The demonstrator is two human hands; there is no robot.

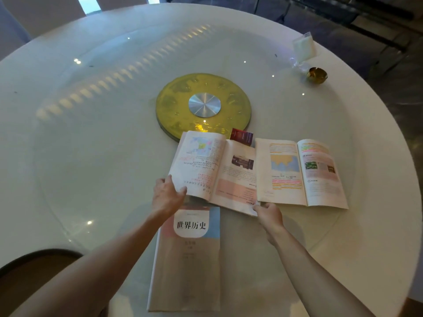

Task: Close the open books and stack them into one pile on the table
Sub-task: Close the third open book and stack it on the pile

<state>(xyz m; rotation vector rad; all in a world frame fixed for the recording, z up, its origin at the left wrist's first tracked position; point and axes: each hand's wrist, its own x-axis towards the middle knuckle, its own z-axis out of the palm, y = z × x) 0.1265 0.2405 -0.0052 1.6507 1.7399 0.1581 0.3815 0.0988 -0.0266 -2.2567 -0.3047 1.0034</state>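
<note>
A closed beige textbook (187,266) with a pink and blue cover top lies near the table's front edge. Just beyond it an open book (215,170) shows a map page on the left; its lower edge overlaps the closed book. My left hand (167,195) grips the open book's lower left corner, thumb on the page. My right hand (267,211) pinches its lower right corner. A second open book (299,172) with highlighted text lies to the right, its left page over the first book's right page.
The round white table (91,156) has a glass turntable with a gold disc (203,104) at its centre. A small red packet (241,136) peeks out behind the open books. A gold bowl (317,75) and a clear bag (303,48) sit far right. A dark chair (34,266) stands at the lower left.
</note>
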